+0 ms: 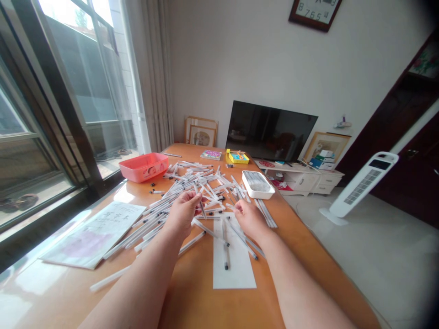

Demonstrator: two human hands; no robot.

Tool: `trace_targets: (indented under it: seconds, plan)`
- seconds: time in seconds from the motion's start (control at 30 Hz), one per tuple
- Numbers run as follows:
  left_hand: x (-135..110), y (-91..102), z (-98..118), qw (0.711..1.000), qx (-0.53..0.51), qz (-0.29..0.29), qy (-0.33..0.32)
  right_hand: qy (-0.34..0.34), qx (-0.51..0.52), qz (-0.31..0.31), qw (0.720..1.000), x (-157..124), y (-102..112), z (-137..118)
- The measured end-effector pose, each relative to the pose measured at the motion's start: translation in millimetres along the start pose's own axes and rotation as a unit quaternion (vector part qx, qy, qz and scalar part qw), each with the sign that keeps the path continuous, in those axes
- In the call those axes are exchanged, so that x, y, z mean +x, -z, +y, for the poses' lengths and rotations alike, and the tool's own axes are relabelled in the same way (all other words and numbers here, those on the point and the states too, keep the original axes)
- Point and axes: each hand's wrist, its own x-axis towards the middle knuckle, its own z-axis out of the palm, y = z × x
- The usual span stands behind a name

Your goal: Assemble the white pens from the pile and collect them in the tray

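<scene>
My left hand [183,212] is closed in a pinch around a slim pen part [202,209], which points down between thumb and fingers. To its right, my right hand [249,218] is also closed, fingertips together on a thin, refill-like stick [231,197]; its exact kind is hard to make out. Around and beyond both hands spreads a loose pile of translucent white pen barrels [164,198], some with black ends. A white paper sheet [236,278] lies between my forearms, and a black-tipped pen [225,256] rests on it among several others.
A coral plastic box [142,170] stands at the table's left edge, near a booklet [98,235]. A white tray [259,188] holding grey contents sits near the right edge. Farther back are a yellow box [239,158] and a colourful pack [211,155].
</scene>
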Motion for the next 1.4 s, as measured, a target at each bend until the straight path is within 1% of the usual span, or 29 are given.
trace_targets:
  seconds: [0.07, 0.2, 0.37, 0.57, 0.87, 1.03, 1.13, 1.23, 1.4]
  plan:
    - [0, -0.3, 1, 0.999, -0.027, 0.018, 0.0, 0.002, 0.072, 0.004, 0.997, -5, 3, -5]
    - [0, -2.5, 3, 0.996, -0.081, 0.035, -0.01, 0.009, 0.185, -0.026, 0.982, -19, 7, -27]
    - [-3, -6.1, 4, 0.992, -0.122, 0.032, -0.008, -0.002, 0.226, -0.053, 0.973, -29, 4, -48]
    - [-8, -11.6, 4, 0.992, -0.128, 0.01, -0.001, -0.063, 0.308, -0.093, 0.945, -29, 5, -56]
    - [-12, -17.4, -2, 0.994, -0.105, -0.013, -0.008, -0.085, 0.348, -0.1, 0.928, -29, 8, -60]
    - [-14, -20.9, -5, 0.994, -0.104, -0.018, 0.001, -0.093, 0.355, -0.093, 0.925, -28, 9, -61]
    - [-15, -22.6, -5, 0.994, -0.105, -0.025, 0.009, -0.098, 0.372, -0.091, 0.919, -28, 9, -61]
    - [-17, -22.9, -3, 0.994, -0.1, -0.027, 0.02, -0.096, 0.393, -0.085, 0.911, -27, 10, -60]
    - [-18, -23.0, -2, 0.996, -0.082, -0.037, 0.015, -0.088, 0.395, -0.072, 0.912, -25, 10, -56]
